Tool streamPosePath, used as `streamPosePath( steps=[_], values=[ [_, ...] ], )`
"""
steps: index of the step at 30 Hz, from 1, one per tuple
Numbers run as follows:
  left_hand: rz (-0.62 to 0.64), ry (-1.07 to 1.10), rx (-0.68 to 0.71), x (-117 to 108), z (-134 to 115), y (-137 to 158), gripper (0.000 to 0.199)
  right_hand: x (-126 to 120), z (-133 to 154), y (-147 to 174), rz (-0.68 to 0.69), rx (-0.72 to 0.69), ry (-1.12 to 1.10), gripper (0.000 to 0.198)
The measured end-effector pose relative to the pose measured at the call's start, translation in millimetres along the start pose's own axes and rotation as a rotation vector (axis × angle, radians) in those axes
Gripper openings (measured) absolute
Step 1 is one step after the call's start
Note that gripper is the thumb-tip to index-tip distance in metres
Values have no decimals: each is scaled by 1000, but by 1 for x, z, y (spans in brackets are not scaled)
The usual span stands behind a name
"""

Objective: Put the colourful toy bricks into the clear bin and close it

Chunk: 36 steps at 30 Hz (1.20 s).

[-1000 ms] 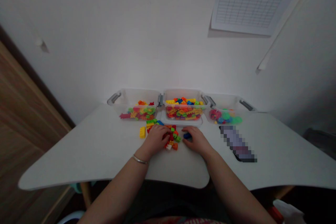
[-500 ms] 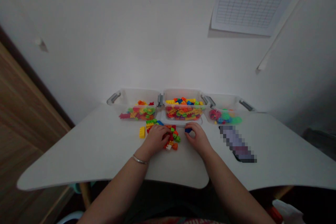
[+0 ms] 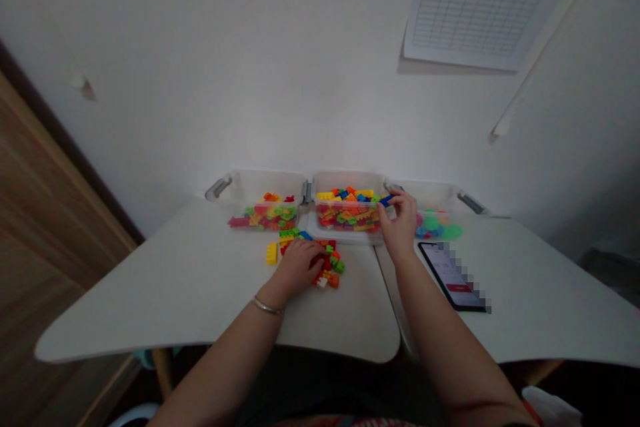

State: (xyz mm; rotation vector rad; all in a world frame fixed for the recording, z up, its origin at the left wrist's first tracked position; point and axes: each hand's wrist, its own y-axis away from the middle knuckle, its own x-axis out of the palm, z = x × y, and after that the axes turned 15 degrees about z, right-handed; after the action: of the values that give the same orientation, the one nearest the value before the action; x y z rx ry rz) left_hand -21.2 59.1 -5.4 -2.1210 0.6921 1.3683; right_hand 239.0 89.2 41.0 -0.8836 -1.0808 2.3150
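Note:
My right hand (image 3: 401, 221) pinches a dark blue toy building brick (image 3: 386, 201) between thumb and fingers, at the right rim of the middle clear bin (image 3: 350, 180). That bin is heaped with mixed coloured bricks. On the table in front of it, my left hand (image 3: 299, 265) rests over a small loose pile of bricks (image 3: 332, 260) in red, green, orange, blue and white. Its fingers are bent and its thumb stands apart from them; the palm covers part of the pile. A yellow brick (image 3: 271, 253) sits just left of the pile.
A left clear bin (image 3: 265, 180) holds brightly coloured toy pieces, and a right clear bin (image 3: 435, 190) holds red, blue and green ones. A phone (image 3: 453, 278) lies right of my right forearm. Behind the white table (image 3: 150, 287) rises a wall with a printed sheet (image 3: 480, 7).
My right hand has carried the blue brick up and away from beside the pile to the middle bin's right rim. My left hand has stayed on the pile.

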Motion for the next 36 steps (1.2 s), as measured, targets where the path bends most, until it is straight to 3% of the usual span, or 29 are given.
streamPosePath(
  steps=[2,9,19,22,26,28,32,36],
  values=[
    [2,-1,0,0,0,0,21,3,-3,-3,55,-4,88,11],
    [-3,-16,7,-1,0,0,20,12,-5,10,281,22,459,46],
    [-10,-18,9,1,0,0,21,-4,6,0,443,-1,620,48],
    [2,-13,17,-2,-3,2,25,-4,12,5,382,-20,568,47],
    [23,-2,11,-4,-4,2,27,4,23,35,263,-94,384,36],
    [28,1,8,-3,-3,2,27,10,26,53,371,-135,266,28],
    [18,-6,0,-1,-1,2,26,18,26,75,747,-153,8,15],
    [29,-13,2,-2,-2,2,25,18,27,78,887,-61,-20,30]
  ],
)
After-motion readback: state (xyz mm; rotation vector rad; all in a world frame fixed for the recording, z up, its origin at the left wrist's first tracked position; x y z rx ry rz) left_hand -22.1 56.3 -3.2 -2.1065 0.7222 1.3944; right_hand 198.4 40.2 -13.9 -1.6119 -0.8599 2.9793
